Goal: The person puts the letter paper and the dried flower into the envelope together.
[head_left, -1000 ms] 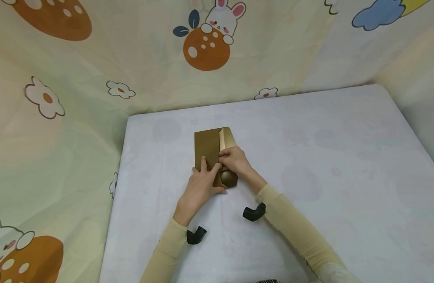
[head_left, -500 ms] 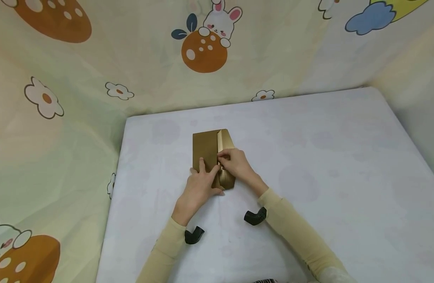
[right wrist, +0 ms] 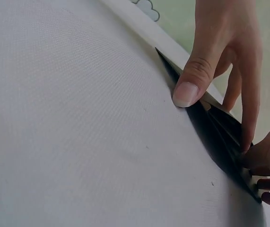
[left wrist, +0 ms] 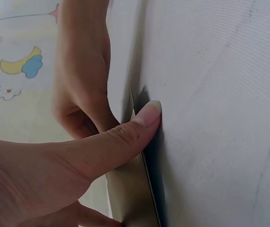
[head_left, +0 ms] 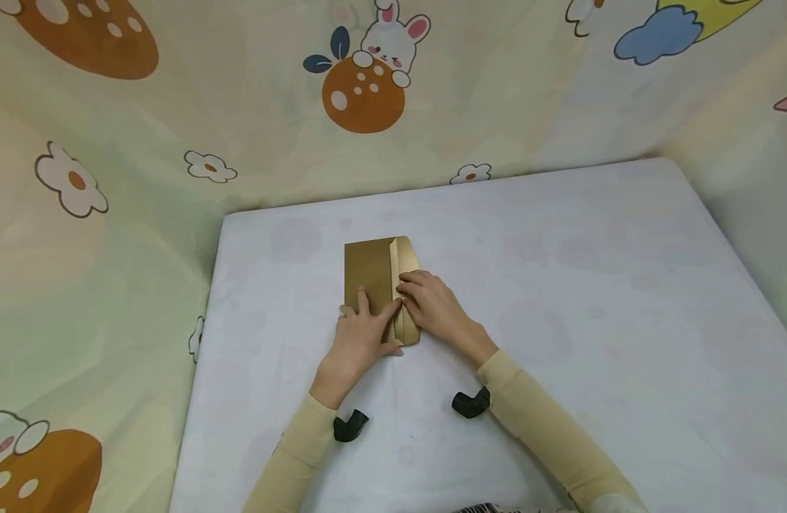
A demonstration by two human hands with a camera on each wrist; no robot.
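Note:
A gold paper envelope (head_left: pixel 369 269) lies on the white-covered table, its flap (head_left: pixel 406 254) along the right side. Beside the flap's fold runs a paler strip. My left hand (head_left: pixel 357 336) spreads over the lower part of the envelope. Its thumb reaches past the near edge, which the left wrist view shows close up. My right hand (head_left: pixel 436 308) rests on the flap from the right, fingertips near the fold and close to the left index finger. In the right wrist view my right hand (right wrist: pixel 269 158) shows only in part, at the envelope's far end.
The table (head_left: pixel 560 299) has a pale cloth and extends far to the right. Patterned fabric walls (head_left: pixel 265 92) with rabbits and flowers stand behind and at the sides. A black wrist-worn piece (head_left: pixel 351 426) sits at the left sleeve, another black piece (head_left: pixel 471 403) at the right.
The right fingers have gone from pinching at the flap's edge to lying on the flap. The bulging lower part of the flap now looks flat. My left hand stays in place on the envelope.

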